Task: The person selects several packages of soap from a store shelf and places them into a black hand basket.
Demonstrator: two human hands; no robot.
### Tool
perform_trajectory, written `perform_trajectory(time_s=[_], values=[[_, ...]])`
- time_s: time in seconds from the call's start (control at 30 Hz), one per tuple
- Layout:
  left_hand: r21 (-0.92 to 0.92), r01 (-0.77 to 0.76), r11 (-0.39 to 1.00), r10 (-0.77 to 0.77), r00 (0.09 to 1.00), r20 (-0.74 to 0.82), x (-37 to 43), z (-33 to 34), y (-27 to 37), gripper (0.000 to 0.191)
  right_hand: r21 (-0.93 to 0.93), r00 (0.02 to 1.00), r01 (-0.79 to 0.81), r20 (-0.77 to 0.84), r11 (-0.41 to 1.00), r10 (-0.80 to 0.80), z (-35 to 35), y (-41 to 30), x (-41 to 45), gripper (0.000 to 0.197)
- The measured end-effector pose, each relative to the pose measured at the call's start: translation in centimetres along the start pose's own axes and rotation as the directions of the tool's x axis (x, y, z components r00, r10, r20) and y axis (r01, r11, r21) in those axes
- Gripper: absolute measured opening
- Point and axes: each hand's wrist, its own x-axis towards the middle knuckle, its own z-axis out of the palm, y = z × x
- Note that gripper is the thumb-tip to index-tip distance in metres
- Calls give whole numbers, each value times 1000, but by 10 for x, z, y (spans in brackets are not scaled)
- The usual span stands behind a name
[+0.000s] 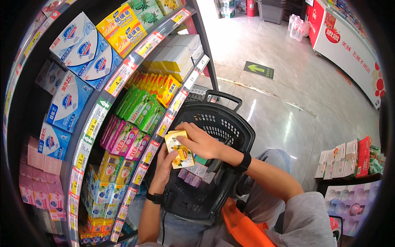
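Both my hands hold a small yellow-and-white soap box (180, 151) with printed flowers, above a black plastic shopping basket (247, 126). My left hand (164, 162) grips its left side, the thumb across the front. From the upper right, my right hand (199, 140) holds the top of the box, its fingers over the upper edge. Partly hidden below, several small purple-and-white boxes (194, 177) lie in the basket, and something green shows beside them. The basket's handle (239, 103) sticks out at its far side.
A store shelf (123, 78) runs along the left, stacked with blue-and-white soap boxes (85, 49), green soap packs (143, 108) and magenta soap packs (123, 139). At right stand a low display of boxes (345, 157) and a white freezer (345, 52). Bottled water (297, 27) sits on the tiled floor.
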Motion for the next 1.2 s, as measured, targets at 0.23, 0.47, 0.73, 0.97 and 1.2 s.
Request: perform_trajectory(time_s=[0.23,0.47,0.73,0.97,1.2], values=[[201,135,970,-115,988,-107,24,-12,-22,34,-68,932,132,-331,989,-147,-27,21,20,38],[968,29,249,120,991,-60,68,-21,-96,62,-27,953,107,-281,994,-110,-55,19,22,37],[996,-86,-5,-122,989,84,100,33,-208,85,-79,998,59,26,995,-57,-69,15,6,38],[994,-108,25,-243,964,110,83,42,-231,83,-180,994,49,104,982,-31,-99,18,1,38],[990,-17,140,-259,964,54,92,21,-272,65,-237,989,60,148,970,-26,-90,18,9,40]])
